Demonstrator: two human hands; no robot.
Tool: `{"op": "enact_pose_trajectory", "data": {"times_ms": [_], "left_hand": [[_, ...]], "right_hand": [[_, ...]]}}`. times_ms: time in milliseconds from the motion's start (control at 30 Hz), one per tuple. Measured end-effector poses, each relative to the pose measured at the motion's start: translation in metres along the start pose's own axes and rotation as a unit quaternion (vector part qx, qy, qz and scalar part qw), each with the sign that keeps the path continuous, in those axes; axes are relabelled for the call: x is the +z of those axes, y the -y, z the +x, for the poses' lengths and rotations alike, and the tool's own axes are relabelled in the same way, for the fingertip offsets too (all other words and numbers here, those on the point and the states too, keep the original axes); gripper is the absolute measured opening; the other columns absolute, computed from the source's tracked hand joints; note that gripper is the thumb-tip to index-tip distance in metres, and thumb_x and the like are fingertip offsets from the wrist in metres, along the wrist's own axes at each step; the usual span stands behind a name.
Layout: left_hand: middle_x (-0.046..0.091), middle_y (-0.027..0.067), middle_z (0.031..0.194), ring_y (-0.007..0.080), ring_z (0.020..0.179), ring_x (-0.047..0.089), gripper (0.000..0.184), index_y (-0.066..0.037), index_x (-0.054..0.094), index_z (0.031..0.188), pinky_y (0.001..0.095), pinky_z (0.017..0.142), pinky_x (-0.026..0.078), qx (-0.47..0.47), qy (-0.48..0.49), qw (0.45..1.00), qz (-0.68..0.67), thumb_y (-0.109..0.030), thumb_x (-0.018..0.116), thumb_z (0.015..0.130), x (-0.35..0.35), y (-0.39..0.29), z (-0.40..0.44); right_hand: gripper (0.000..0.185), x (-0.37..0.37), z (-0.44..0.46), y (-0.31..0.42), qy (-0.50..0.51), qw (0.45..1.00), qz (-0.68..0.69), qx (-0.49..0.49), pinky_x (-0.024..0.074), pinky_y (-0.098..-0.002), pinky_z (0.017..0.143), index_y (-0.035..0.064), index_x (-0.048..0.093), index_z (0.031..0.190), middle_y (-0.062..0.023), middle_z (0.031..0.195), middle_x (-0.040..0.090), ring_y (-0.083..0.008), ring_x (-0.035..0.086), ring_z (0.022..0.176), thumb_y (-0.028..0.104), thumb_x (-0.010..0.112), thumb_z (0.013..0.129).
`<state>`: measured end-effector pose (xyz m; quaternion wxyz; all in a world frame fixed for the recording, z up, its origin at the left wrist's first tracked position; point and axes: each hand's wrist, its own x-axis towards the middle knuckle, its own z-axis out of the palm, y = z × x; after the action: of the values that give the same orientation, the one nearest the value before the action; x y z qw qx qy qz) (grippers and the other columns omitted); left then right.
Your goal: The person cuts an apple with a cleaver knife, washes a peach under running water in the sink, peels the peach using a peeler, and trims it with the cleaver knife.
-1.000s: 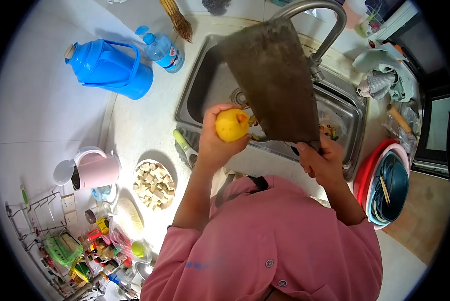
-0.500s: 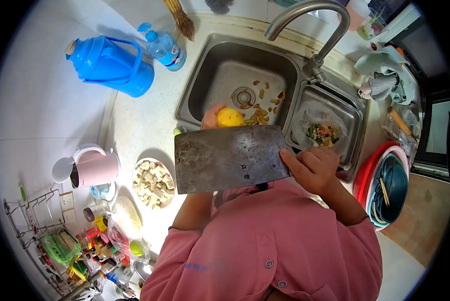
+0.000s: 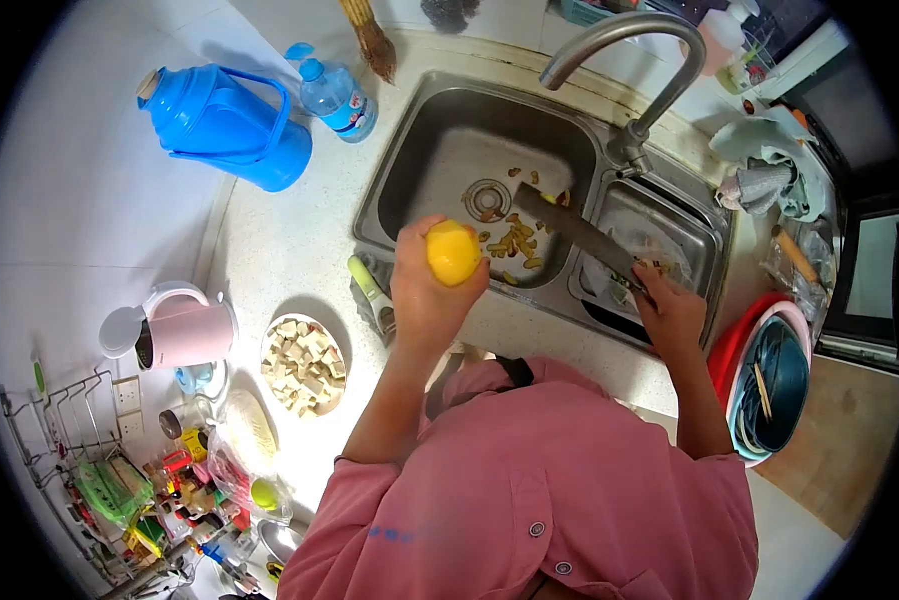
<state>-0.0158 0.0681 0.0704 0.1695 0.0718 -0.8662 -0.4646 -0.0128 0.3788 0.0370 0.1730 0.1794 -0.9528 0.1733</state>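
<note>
My left hand (image 3: 431,295) is wrapped round a yellow peeled vegetable (image 3: 453,252) at the near edge of the large sink basin (image 3: 439,130). My right hand (image 3: 672,308) grips the handle of a cleaver (image 3: 589,238), whose blade shows nearly edge-on and points up and left over the basins. A small bit of yellow is at the blade's far end. Peel pieces (image 3: 514,240) lie near the drain. Left of my left hand, a green-handled peeler (image 3: 369,288) rests on the counter.
A bowl of pale cubes (image 3: 305,366) stands left on the counter, with a pink kettle (image 3: 191,335) beyond. A blue thermos (image 3: 231,128) and bottle (image 3: 339,102) stand at the back left. The faucet (image 3: 659,95) arches over the sink; nested basins (image 3: 781,375) are at right.
The cleaver has turned from broad side showing in front of my left forearm to nearly edge-on over the sink. My right hand has moved right, and the yellow vegetable is uncovered.
</note>
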Motion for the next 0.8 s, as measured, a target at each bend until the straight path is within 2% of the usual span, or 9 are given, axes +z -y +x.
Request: {"op": "enact_pose_trajectory", "data": {"times_ms": [100,133,200,300,400,433,533,667,800], "left_hand": [[0.059,0.0081,0.110,0.0179,0.096,0.061,0.055,-0.007,0.050,0.119,0.0311,0.084,0.052,-0.028,0.000,0.969,-0.244,0.000,0.075,0.071,0.004,0.009,0.003],[0.060,0.0112,0.114,0.0199,0.103,0.059,0.056,-0.004,0.049,0.121,0.0323,0.093,0.048,-0.096,0.007,0.936,-0.339,0.004,0.072,0.070,0.000,0.000,0.005],[0.059,0.0088,0.109,0.0180,0.096,0.061,0.049,-0.004,0.049,0.121,0.0308,0.086,0.052,-0.184,0.101,0.822,-0.530,-0.003,0.069,0.076,-0.004,-0.005,0.011],[0.060,0.0079,0.108,0.0172,0.094,0.061,0.046,-0.003,0.052,0.120,0.0290,0.086,0.051,-0.247,0.288,0.766,-0.519,-0.006,0.068,0.077,0.018,-0.010,0.023],[0.061,0.0066,0.107,0.0167,0.094,0.061,0.046,-0.003,0.054,0.118,0.0267,0.084,0.050,-0.204,0.270,0.870,-0.358,-0.005,0.070,0.075,0.049,0.018,0.043],[0.061,0.0051,0.107,0.0156,0.093,0.061,0.051,-0.004,0.053,0.120,0.0264,0.082,0.050,-0.129,0.225,0.926,-0.276,-0.002,0.072,0.073,0.049,0.015,0.049],[0.061,0.0044,0.106,0.0154,0.094,0.061,0.056,-0.005,0.051,0.121,0.0275,0.080,0.051,-0.154,0.169,0.897,-0.378,0.001,0.073,0.070,0.050,0.038,0.051],[0.057,0.0076,0.113,0.0211,0.105,0.061,0.060,-0.007,0.046,0.124,0.0336,0.092,0.049,-0.172,0.190,0.760,-0.598,0.011,0.059,0.069,0.048,0.042,0.034],[0.048,0.0091,0.119,0.0286,0.116,0.055,0.067,-0.012,0.044,0.124,0.0380,0.103,0.043,-0.157,0.246,0.724,-0.625,0.000,0.069,0.063,0.047,0.044,0.024]], "right_hand": [[0.034,-0.012,0.009,0.004,0.002,0.991,-0.100,-0.091,0.0485,-0.0328,0.053,0.0168,0.069,0.107,-0.0035,0.073,0.059,-0.0219,0.061,0.062,0.010,0.067,0.074],[0.033,-0.016,0.014,0.004,-0.003,0.987,-0.105,-0.120,0.0480,-0.0324,0.053,0.0156,0.069,0.106,-0.0029,0.072,0.057,-0.0207,0.061,0.062,0.010,0.066,0.074],[0.031,-0.024,0.024,0.004,-0.013,0.977,-0.112,-0.182,0.0471,-0.0315,0.052,0.0132,0.069,0.104,-0.0017,0.069,0.055,-0.0184,0.059,0.061,0.011,0.065,0.074],[0.032,-0.033,0.034,0.006,-0.025,0.964,-0.124,-0.232,0.0455,-0.0303,0.051,0.0111,0.069,0.103,-0.0002,0.066,0.050,-0.0157,0.056,0.060,0.013,0.066,0.071],[0.034,-0.056,0.037,0.005,-0.062,0.941,-0.165,-0.288,0.0448,-0.0297,0.050,0.0122,0.070,0.103,0.0001,0.066,0.051,-0.0150,0.056,0.060,0.012,0.067,0.069],[0.035,-0.060,0.029,-0.001,-0.044,0.949,-0.152,-0.273,0.0449,-0.0299,0.050,0.0122,0.070,0.103,0.0001,0.067,0.052,-0.0153,0.057,0.060,0.011,0.068,0.068],[0.039,-0.070,0.001,-0.020,-0.006,0.972,-0.106,-0.209,0.0451,-0.0305,0.051,0.0124,0.070,0.103,0.0001,0.067,0.054,-0.0167,0.057,0.060,0.007,0.069,0.065],[0.032,-0.047,-0.038,-0.023,0.010,0.999,0.049,0.019,0.0440,-0.0296,0.051,0.0095,0.070,0.105,-0.0028,0.063,0.051,-0.0133,0.053,0.055,0.004,0.069,0.073],[0.009,-0.026,-0.035,0.003,0.043,0.887,0.358,0.290,0.0393,-0.0259,0.047,0.0049,0.066,0.096,-0.0025,0.062,0.053,-0.0049,0.048,0.054,0.009,0.066,0.088]]}}
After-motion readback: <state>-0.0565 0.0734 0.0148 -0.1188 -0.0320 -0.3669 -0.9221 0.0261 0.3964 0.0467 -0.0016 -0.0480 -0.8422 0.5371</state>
